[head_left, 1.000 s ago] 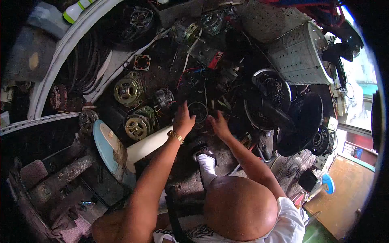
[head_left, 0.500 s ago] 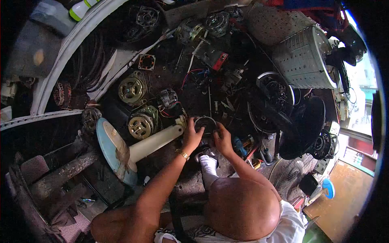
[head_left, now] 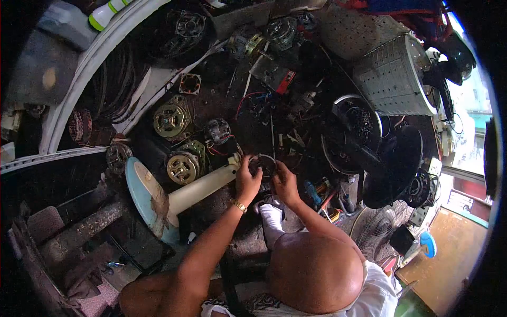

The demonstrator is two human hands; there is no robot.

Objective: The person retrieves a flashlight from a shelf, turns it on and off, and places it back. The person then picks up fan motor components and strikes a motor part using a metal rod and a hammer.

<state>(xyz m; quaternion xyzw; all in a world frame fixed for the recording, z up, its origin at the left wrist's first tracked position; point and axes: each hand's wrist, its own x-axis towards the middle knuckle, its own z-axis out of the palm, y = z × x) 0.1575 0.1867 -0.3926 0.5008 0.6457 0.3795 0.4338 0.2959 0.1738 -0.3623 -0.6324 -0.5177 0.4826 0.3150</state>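
Note:
Both hands hold a round dark part (head_left: 265,164) with a thin, lighter metal rim; its exact kind is unclear. My left hand (head_left: 249,180), below a gold-coloured wrist band, wraps its fingers around the left edge, thumb over the inside. At the right edge, my right hand (head_left: 285,184) grips with bent fingers. Just left of my left hand lies the end of a white pole (head_left: 206,187) fixed to a pale blue round base (head_left: 138,185). A small motor with wires (head_left: 217,130) and a gold-faced motor (head_left: 182,167) lie beyond the pole.
Another gold-faced motor (head_left: 171,120) lies further back left. A grey box with a red label (head_left: 272,74) sits at the back. To the right stand a round metal-rimmed container (head_left: 378,124), a perforated white tub (head_left: 393,76) and a black disc-shaped base (head_left: 396,169).
The round part and both hands have shifted slightly left and down. The part appears tilted a little differently; both hands keep hold of it.

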